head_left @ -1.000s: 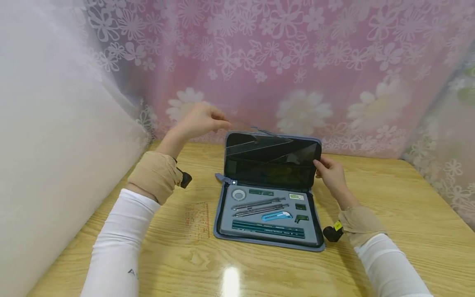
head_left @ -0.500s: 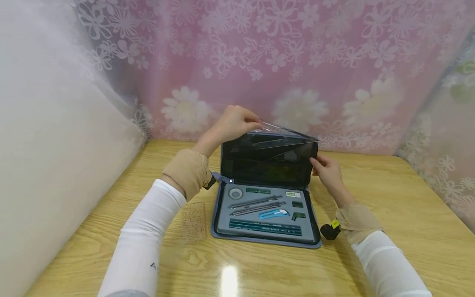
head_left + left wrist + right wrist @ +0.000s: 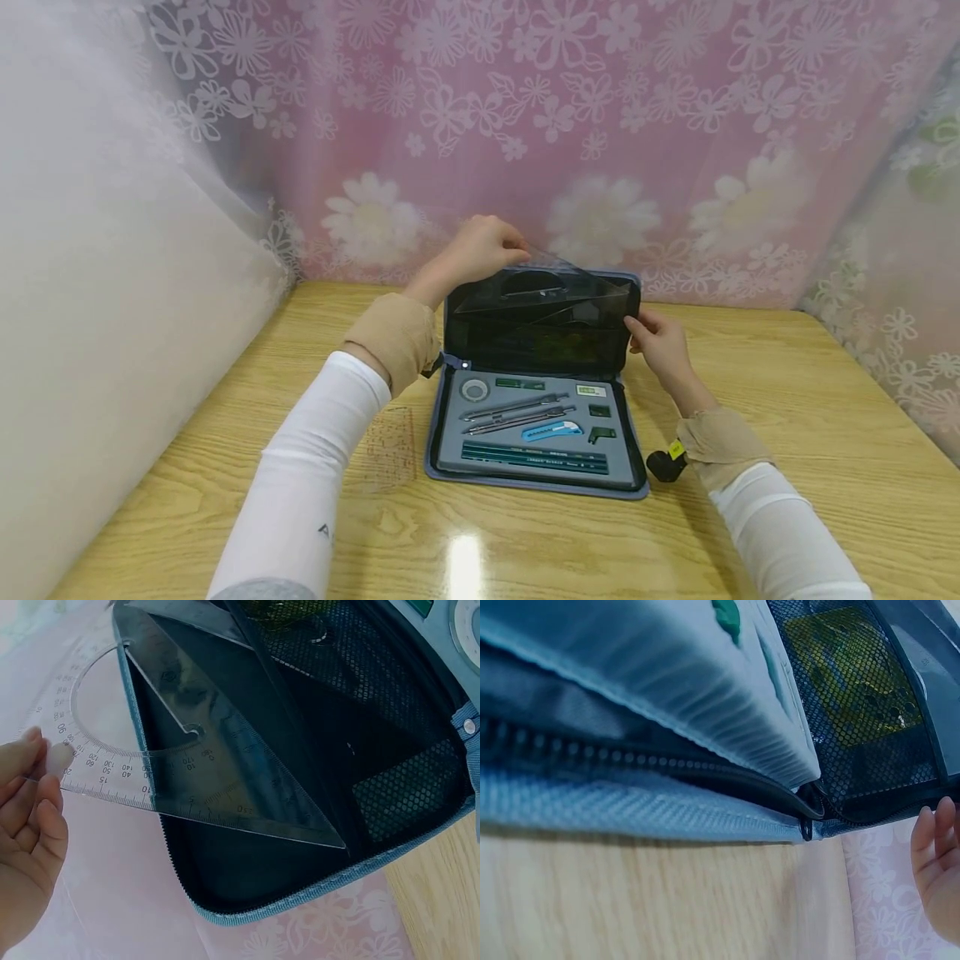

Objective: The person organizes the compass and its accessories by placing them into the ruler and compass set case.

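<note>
In the head view my left hand [image 3: 487, 246] is above the raised lid of an open blue zip case [image 3: 525, 485]. Thumb and fingers pinch the corner of a clear set square [image 3: 240, 769], whose protractor cut-out and printed scales show in the left wrist view. The set square slants across the dark inside of the lid, one tip low near the mesh pocket [image 3: 401, 784]. At the lid's right edge, my right hand [image 3: 663, 346] grips the lid between thumb and fingers. Another clear, straight-edged piece [image 3: 573, 312] shows behind the set square.
In the case's grey tray lie two compasses [image 3: 517, 418], a blue cutter [image 3: 552, 430], green pencils [image 3: 534, 458] and a white ring [image 3: 474, 390]. A clear sheet with red print [image 3: 392, 446] lies left of the case. A yellow template [image 3: 855, 675] sits in the mesh pocket.
My left hand has moved right, from beside the lid to over its top edge, bringing the set square across the lid. My right hand keeps its grip on the lid edge.
</note>
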Demonstrator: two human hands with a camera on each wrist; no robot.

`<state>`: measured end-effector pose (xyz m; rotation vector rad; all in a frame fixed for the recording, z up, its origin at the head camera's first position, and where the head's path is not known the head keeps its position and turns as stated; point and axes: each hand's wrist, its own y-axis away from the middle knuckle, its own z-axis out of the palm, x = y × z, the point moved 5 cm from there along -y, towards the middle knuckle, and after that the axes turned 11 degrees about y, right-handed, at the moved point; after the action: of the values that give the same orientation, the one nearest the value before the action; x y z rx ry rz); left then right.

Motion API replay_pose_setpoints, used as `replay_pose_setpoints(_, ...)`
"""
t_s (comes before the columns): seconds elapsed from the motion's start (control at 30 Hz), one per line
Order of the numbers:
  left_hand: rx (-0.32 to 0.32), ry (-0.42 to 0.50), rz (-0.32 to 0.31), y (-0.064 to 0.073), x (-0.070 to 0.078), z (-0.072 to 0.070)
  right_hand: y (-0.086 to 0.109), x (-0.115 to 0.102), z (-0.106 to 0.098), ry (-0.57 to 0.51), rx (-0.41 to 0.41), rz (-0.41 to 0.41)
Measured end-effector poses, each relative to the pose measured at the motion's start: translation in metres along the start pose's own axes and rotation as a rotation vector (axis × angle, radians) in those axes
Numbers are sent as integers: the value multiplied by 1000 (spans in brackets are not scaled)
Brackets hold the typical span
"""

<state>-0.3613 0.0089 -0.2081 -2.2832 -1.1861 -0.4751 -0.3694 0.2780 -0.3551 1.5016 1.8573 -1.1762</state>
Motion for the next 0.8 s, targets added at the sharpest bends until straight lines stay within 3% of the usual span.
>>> replay_pose_setpoints(0.27,-45,71,-12,-11,-3,5,0,2,1,-22,-9,22)
replay_pose_setpoints(0.47,-74,81,-16,-10,-3,8,4,-9,-1,-38,-12,14)
replay_pose_setpoints(0.67,-32,61,38,-12,-2,6,13,-29,-4,-26,-5,-5)
replay_pose_setpoints(0.8,-27,42,42,-11,-2,5,10,-22,-2,-26,1,-8)
